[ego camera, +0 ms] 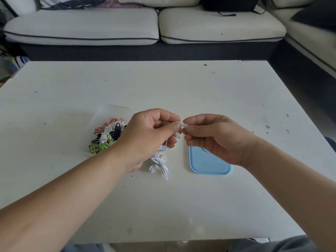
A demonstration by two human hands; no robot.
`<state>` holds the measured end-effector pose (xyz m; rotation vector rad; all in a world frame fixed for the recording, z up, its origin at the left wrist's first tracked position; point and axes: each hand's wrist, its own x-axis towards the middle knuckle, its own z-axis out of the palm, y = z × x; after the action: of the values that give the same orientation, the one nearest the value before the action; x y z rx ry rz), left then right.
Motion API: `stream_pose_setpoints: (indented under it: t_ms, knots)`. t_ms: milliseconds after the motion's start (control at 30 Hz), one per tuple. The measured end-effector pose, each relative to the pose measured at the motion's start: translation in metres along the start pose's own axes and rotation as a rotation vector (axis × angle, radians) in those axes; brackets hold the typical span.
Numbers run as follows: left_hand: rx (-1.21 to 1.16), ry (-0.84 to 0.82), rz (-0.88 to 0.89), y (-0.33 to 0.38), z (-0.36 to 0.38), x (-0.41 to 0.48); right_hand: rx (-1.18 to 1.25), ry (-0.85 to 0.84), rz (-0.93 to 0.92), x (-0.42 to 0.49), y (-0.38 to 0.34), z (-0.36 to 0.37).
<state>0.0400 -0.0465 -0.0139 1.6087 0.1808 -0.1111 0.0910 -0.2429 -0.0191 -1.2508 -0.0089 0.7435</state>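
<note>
- Item in hand: white earphone set (179, 124), held above the middle of the table (163, 84), between the two hands.
- Left hand (151, 135): fingers curled, with thumb and forefinger pinching one earbud. A second bud and the thin cord hang from the same grip.
- Right hand (214, 137): fingers curled, with the fingertips pinching the other white bud. It sits just beside the left hand's bud, nearly touching.
- Cord bundle (160, 163): white, wound in loops and cinched at the middle. It lies below the left hand and appears to rest on the table. The cord runs up from it to the pinch.
- Step, as judged: the buds are being sorted or drawn apart at the free end of a wound set, and the bundle is not yet stowed.
- Next move, as judged: it calls for a light, steady pinch on both buds and a slow pull, so the thin cord does not snag or loosen the wrap.
- Container: clear tub (112, 110), left of the hands, open and without its lid.
- Contents: tangle of cords (107, 135) in red-and-white, white, dark, yellow and green, with at least one white bud showing. The count cannot be told.
- Blue lid (209, 167): flat on the table under the right hand, apart from the tub.
- Background: pale sofa (81, 26) beyond the far edge of the table.
</note>
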Motion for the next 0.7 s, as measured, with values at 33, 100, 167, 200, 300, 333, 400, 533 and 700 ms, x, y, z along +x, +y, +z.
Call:
stream_pose_setpoints:
  t_ms: [33, 100, 167, 200, 300, 333, 400, 533, 700]
  knots:
    - [0.001, 0.001, -0.001, -0.0001, -0.0002, 0.0002, 0.003, 0.001, -0.002, 0.0006, 0.0002, -0.0002]
    - [-0.003, 0.004, -0.002, 0.0003, -0.0007, 0.0006, 0.006, 0.008, -0.005, 0.0018, 0.0005, -0.0003]
    - [0.006, 0.012, -0.004, 0.0004, -0.0007, 0.0006, 0.01, 0.015, -0.001, 0.0023, 0.0007, 0.0]
    - [0.014, 0.018, -0.003, 0.0005, -0.0006, 0.0001, 0.017, 0.021, 0.003, 0.0023, 0.0008, 0.0001]
    - [0.044, 0.035, 0.008, 0.0, -0.0004, -0.0002, 0.045, 0.031, 0.009, 0.0024, 0.0003, 0.0017]
    - [0.05, 0.037, 0.011, 0.0, -0.0006, -0.0003, 0.052, 0.029, 0.009, 0.0023, 0.0002, 0.0023]
    - [0.055, 0.038, 0.012, 0.0001, -0.0012, -0.0004, 0.053, 0.024, 0.009, 0.0026, 0.0005, 0.0031]
    - [0.033, 0.019, 0.007, 0.0007, -0.0014, -0.0012, 0.01, 0.005, 0.001, 0.0034, 0.0014, 0.0028]
    - [-0.052, -0.008, -0.035, 0.0021, 0.0, -0.0018, -0.011, -0.018, -0.049, 0.0041, 0.0044, 0.0015]
